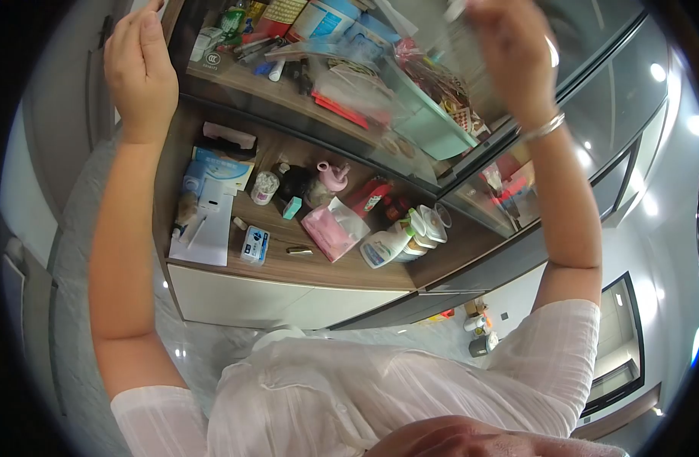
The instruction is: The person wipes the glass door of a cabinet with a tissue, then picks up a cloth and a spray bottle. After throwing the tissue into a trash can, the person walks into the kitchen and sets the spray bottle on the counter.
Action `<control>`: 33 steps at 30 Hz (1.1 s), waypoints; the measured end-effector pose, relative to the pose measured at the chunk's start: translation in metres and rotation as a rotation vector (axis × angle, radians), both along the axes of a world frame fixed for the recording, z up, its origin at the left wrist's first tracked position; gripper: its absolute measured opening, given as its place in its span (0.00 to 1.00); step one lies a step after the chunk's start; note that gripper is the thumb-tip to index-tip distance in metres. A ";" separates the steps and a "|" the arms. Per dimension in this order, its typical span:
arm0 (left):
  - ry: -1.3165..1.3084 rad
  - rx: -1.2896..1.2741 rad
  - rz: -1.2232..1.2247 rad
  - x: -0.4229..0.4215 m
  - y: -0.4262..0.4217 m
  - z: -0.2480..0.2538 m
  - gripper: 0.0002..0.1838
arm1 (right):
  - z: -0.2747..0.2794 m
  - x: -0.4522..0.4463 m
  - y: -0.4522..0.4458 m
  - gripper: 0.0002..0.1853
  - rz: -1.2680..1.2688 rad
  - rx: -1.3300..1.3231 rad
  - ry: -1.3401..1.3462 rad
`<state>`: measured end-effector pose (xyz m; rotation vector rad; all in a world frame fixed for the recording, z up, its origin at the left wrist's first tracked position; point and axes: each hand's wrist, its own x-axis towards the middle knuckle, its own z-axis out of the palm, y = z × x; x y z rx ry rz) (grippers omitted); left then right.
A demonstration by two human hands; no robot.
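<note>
My left hand (142,76) is raised beside the left edge of the glass-fronted cabinet (178,46). Its fingers are curled together; a small dark tip shows at the top of the frame, and what they hold, if anything, is hidden. My right hand (517,65), with a bracelet (544,127) at the wrist, is raised in front of the glass on the right and blurred by motion. A small white thing (456,9) shows at its fingertips, too smeared to name. Behind the glass are a pale green basket (426,126) of packets, plastic bags and blue-and-white packages (323,21).
Below, an open shelf (288,273) holds a pink tissue pack (330,232), a white pump bottle (384,247), a jar of cotton swabs (265,187), a blue-and-white pack (255,245), a pink spouted bottle (333,177) and papers (205,236). White drawers (235,293) lie beneath.
</note>
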<state>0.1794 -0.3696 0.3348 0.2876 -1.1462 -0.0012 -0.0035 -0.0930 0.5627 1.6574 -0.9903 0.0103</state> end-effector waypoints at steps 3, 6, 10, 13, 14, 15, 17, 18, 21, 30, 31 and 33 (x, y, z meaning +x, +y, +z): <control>0.017 -0.001 -0.019 0.000 0.000 -0.001 0.20 | 0.014 0.022 -0.013 0.03 0.020 -0.234 -0.161; 0.034 0.000 -0.032 0.000 0.000 -0.001 0.20 | -0.036 0.011 -0.006 0.04 0.043 -0.109 -0.186; 0.001 0.007 0.005 -0.001 0.000 0.000 0.20 | -0.009 0.021 -0.020 0.04 0.139 -0.105 -0.104; 0.030 0.042 -0.075 -0.002 0.001 -0.002 0.20 | -0.015 0.022 -0.011 0.04 0.095 -0.129 -0.122; 0.025 0.036 -0.072 -0.001 -0.001 -0.003 0.20 | -0.018 0.021 -0.007 0.04 0.058 -0.140 -0.139; 0.026 0.031 -0.066 0.000 -0.003 -0.003 0.20 | -0.017 0.016 -0.007 0.04 0.095 -0.124 -0.137; 0.027 0.041 -0.035 -0.002 -0.003 -0.003 0.20 | -0.016 0.010 -0.008 0.04 0.164 -0.086 -0.135; 0.017 0.049 -0.014 -0.003 0.000 -0.002 0.20 | -0.014 0.011 -0.011 0.04 0.155 -0.109 -0.113; 0.001 0.062 -0.002 -0.004 0.003 0.000 0.20 | -0.008 0.019 -0.021 0.05 0.178 -0.144 -0.102; -0.004 0.055 -0.006 -0.004 0.005 0.000 0.20 | -0.006 0.012 -0.016 0.05 0.177 -0.126 -0.111; 0.008 0.060 -0.013 -0.004 0.004 -0.001 0.20 | -0.011 0.014 -0.010 0.05 0.154 -0.137 -0.150; 0.003 0.074 -0.023 -0.003 0.003 -0.001 0.20 | -0.011 0.009 0.002 0.05 0.109 -0.103 -0.139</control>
